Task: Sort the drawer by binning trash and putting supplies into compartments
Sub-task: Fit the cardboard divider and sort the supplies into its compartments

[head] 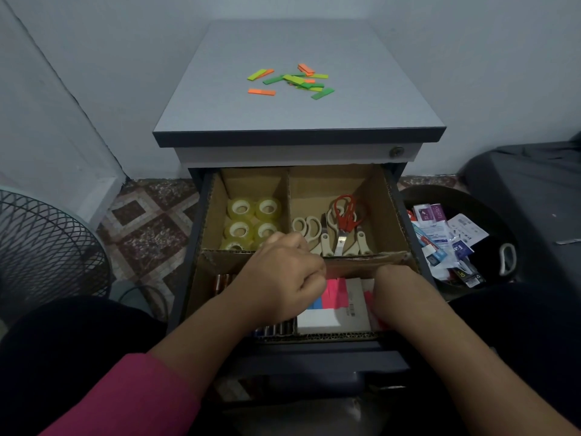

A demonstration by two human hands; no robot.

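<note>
The open drawer (pixel 399 209) holds cardboard compartments. Several tape rolls (pixel 253 225) fill the back left one; several scissors (pixel 333 229) lie in the back right one. Batteries (pixel 221 283) sit front left. Pink and blue sticky-note pads (pixel 333 294) and a white pad (pixel 317 319) lie in the front right compartment. My left hand (pixel 283 281) hovers over the divider with its fingers curled; what it holds is hidden. My right hand (pixel 399 294) reaches down into the front right compartment, fingers hidden among the pink notes.
Orange and green sticky tabs (pixel 292 80) lie scattered on the cabinet top (pixel 220 114). A dark round bin (pixel 509 237) with wrappers stands right of the drawer. A fan grille (pixel 44 247) stands on the left, on a patterned tile floor.
</note>
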